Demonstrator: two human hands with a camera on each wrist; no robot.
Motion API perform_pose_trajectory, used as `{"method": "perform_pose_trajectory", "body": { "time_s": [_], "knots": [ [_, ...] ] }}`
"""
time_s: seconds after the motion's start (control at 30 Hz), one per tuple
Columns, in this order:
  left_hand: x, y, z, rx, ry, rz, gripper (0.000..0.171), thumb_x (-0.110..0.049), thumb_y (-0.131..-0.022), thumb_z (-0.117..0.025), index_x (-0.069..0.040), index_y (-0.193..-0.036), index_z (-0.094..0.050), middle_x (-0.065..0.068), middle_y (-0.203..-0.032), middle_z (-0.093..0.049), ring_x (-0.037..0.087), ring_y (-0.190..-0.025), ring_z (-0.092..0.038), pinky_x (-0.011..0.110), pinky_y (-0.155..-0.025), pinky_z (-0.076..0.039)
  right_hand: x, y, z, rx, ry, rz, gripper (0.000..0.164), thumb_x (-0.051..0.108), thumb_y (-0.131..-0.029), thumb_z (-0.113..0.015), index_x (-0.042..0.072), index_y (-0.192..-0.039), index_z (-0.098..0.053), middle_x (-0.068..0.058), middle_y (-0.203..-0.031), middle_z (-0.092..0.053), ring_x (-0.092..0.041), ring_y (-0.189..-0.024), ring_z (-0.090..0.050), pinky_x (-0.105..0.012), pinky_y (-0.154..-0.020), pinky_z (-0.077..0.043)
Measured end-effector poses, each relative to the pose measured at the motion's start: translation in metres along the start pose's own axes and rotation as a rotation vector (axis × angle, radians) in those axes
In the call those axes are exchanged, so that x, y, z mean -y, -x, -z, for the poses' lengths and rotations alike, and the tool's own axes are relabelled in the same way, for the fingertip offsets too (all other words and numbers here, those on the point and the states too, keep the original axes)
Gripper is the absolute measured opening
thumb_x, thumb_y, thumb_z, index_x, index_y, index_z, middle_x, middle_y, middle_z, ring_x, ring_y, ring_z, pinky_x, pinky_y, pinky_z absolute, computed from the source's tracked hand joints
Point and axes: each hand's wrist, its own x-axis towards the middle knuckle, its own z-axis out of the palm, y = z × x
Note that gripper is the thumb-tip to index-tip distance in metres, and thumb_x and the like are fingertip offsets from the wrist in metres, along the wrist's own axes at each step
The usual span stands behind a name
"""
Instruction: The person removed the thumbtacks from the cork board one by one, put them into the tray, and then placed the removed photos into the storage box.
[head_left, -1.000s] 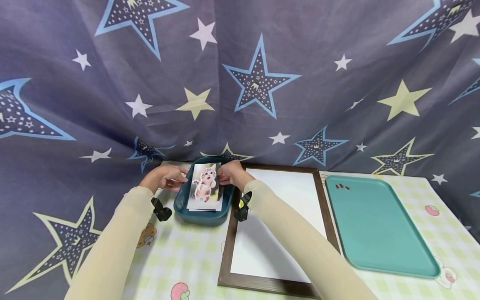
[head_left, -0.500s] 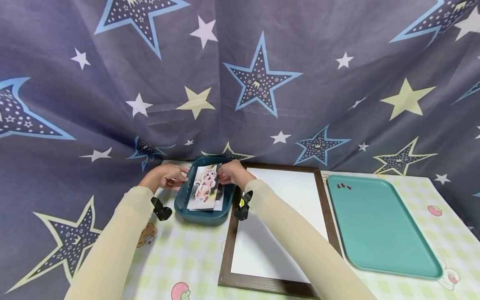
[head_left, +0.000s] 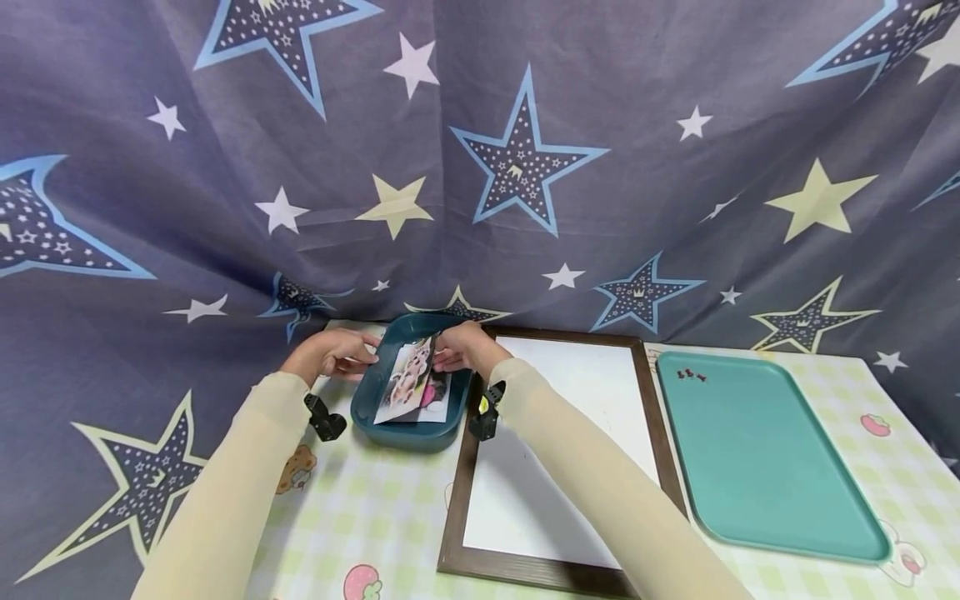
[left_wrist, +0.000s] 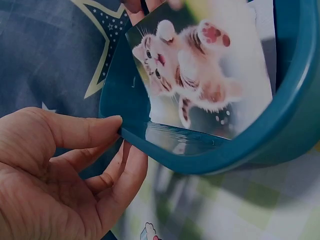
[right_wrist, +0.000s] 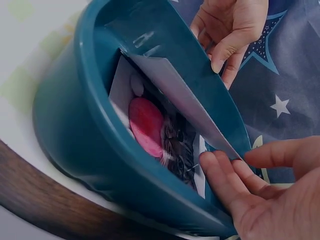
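Note:
A dark teal plastic basin [head_left: 408, 440] stands at the table's back left. My left hand [left_wrist: 75, 170] pinches its rim between thumb and fingers. Inside the basin, a photo print of a light striped kitten [left_wrist: 200, 75] is tilted, its right side raised off what lies below. My right hand [right_wrist: 270, 185] pinches that photo by its upper right edge, as the right wrist view shows. Under it lies another photo [right_wrist: 175, 145], of a dark tabby cat with something pink, partly covered. Whether more prints lie beneath cannot be seen.
A brown-framed white board [head_left: 543, 500] lies right of the basin, under my right forearm. Farther right is a flat turquoise tray [head_left: 772, 458] with several small dark red pins [head_left: 690, 375] at its upper left. A star-patterned curtain [head_left: 480, 167] hangs behind the table.
The kitten photo's right side has lifted and tipped leftward in my right hand, uncovering more of the cat photo beneath. My left hand stays at the basin's rim.

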Motion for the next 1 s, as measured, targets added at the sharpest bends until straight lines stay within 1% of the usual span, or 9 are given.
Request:
{"method": "perform_pose_trajectory", "body": {
  "time_s": [0.13,0.23,0.3,0.37,0.47,0.53,0.67,0.83,1.0],
  "knots": [
    [0.0,-0.003,0.0,0.003,0.009,0.001,0.063,-0.006,-0.101,-0.056,-0.005,-0.158,-0.028,-0.003,-0.095,-0.061,0.007,-0.083,-0.062,0.024,-0.077,-0.06,0.001,0.001,0.0,-0.035,0.013,-0.015,0.036,-0.001,-0.094,-0.055,-0.006,-0.129,-0.052,-0.03,-0.117,-0.071,-0.037,-0.096,-0.074,-0.043,-0.1,-0.057],
    [0.0,-0.002,0.0,0.005,0.008,0.001,0.063,-0.006,-0.101,-0.056,-0.005,-0.158,-0.027,-0.002,-0.098,-0.061,0.007,-0.085,-0.062,0.025,-0.078,-0.06,0.001,0.003,0.001,-0.061,0.037,-0.014,0.032,0.001,-0.09,-0.059,-0.004,-0.121,-0.057,-0.024,-0.097,-0.076,-0.029,-0.077,-0.076,-0.041,-0.086,-0.062],
    [0.001,-0.002,0.0,0.006,0.007,0.001,0.063,-0.006,-0.101,-0.056,-0.005,-0.158,-0.027,-0.002,-0.098,-0.061,0.007,-0.085,-0.062,0.025,-0.079,-0.06,-0.008,-0.035,0.006,0.011,0.025,-0.023,0.026,0.001,-0.086,-0.059,-0.004,-0.111,-0.062,-0.026,-0.096,-0.075,-0.032,-0.077,-0.075,-0.042,-0.082,-0.063],
    [0.001,-0.002,0.001,0.006,0.005,0.001,0.064,-0.006,-0.101,-0.056,-0.005,-0.158,-0.027,-0.001,-0.099,-0.06,0.007,-0.085,-0.062,0.024,-0.078,-0.06,-0.011,-0.051,0.01,0.039,0.003,-0.047,0.027,0.004,-0.084,-0.061,-0.005,-0.11,-0.062,-0.024,-0.094,-0.074,-0.034,-0.083,-0.076,-0.044,-0.079,-0.063],
    [0.001,-0.001,0.001,0.007,0.005,0.001,0.064,-0.006,-0.102,-0.056,-0.005,-0.158,-0.026,-0.001,-0.099,-0.06,0.008,-0.086,-0.062,0.024,-0.079,-0.06,-0.011,-0.061,0.012,0.092,-0.054,-0.091,0.038,0.007,-0.09,-0.057,-0.009,-0.124,-0.059,-0.028,-0.117,-0.067,-0.039,-0.102,-0.071,-0.046,-0.089,-0.061],
    [0.0,0.0,0.0,0.008,0.004,0.002,0.064,-0.006,-0.102,-0.056,-0.005,-0.158,-0.026,-0.002,-0.099,-0.06,0.007,-0.086,-0.062,0.024,-0.079,-0.06,-0.001,-0.028,0.008,0.073,-0.107,-0.118,0.049,0.008,-0.098,-0.052,-0.012,-0.142,-0.046,-0.03,-0.138,-0.054,-0.041,-0.124,-0.06,-0.048,-0.105,-0.053],
    [0.0,0.001,0.0,0.011,0.008,0.004,0.063,-0.006,-0.102,-0.056,-0.004,-0.158,-0.026,-0.002,-0.098,-0.061,0.007,-0.086,-0.062,0.025,-0.079,-0.06,0.008,0.003,0.008,0.109,-0.226,-0.162,0.062,0.009,-0.102,-0.048,-0.011,-0.155,-0.025,-0.031,-0.158,-0.032,-0.042,-0.146,-0.037,-0.049,-0.12,-0.038],
    [0.001,0.001,0.0,0.015,0.008,0.005,0.063,-0.006,-0.102,-0.055,-0.004,-0.158,-0.026,-0.001,-0.099,-0.061,0.008,-0.086,-0.062,0.026,-0.082,-0.06,0.007,0.004,0.012,0.163,-0.259,-0.193,0.069,0.012,-0.104,-0.048,-0.009,-0.159,-0.012,-0.029,-0.166,-0.017,-0.041,-0.155,-0.021,-0.052,-0.126,-0.025],
    [0.001,0.0,0.001,0.009,0.005,0.007,0.063,-0.006,-0.102,-0.056,-0.004,-0.158,-0.027,-0.001,-0.099,-0.061,0.009,-0.086,-0.062,0.026,-0.081,-0.06,0.005,-0.002,0.012,0.171,-0.224,-0.197,0.072,0.014,-0.103,-0.049,-0.007,-0.16,-0.011,-0.028,-0.167,-0.016,-0.041,-0.156,-0.019,-0.052,-0.126,-0.024]
  ]
}}
